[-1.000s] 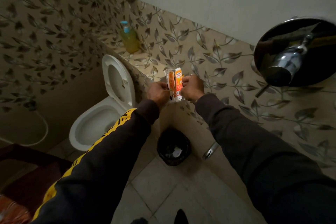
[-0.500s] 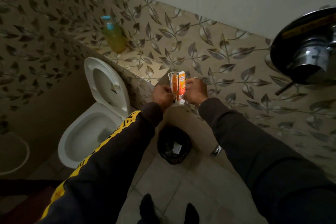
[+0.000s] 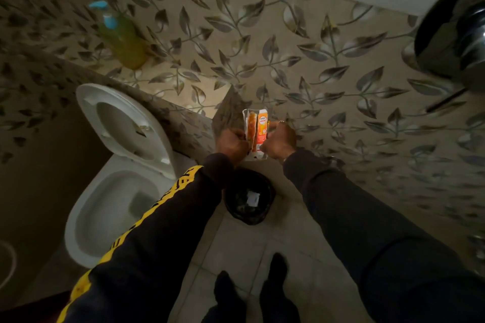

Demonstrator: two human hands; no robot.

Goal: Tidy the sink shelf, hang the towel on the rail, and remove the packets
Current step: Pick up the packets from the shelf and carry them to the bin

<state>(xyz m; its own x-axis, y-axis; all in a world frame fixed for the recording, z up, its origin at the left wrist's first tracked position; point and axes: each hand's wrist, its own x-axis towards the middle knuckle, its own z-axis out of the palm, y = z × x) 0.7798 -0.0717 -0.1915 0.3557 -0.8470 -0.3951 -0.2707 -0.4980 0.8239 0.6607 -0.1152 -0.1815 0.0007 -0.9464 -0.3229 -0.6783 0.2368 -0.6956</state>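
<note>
Packets [image 3: 256,130] are sitting between our two fists, held upright in the air right over the black bin [image 3: 248,196] on the floor, in front of the leaf-patterned ledge. We are pinching them from both sides: our left hand [image 3: 232,142] is curled closed on the left edge, our right hand [image 3: 279,141] is closed on the right edge, a ring showing on one finger. They are looking like thin orange-and-white sachets, so we are judging them light, floppy and a little slick, likely to slip or flutter rather than drop straight; gripping them along the sealed side edges, as we are doing, seems the safest hold, and letting go low over the bin mouth would keep them from drifting. The bin is already holding a pale scrap and its opening is lying directly below, with nothing between it and the packets. To the left, the toilet [image 3: 115,186] is standing with its lid raised, near enough that a stray sachet could land in the bowl. Farther left on the ledge, a yellow soap bottle [image 3: 123,39] with a blue pump is standing, well apart. At the far right a chrome fitting [image 3: 456,34] is jutting out, and our feet [image 3: 252,294] are planted near the bin.
</note>
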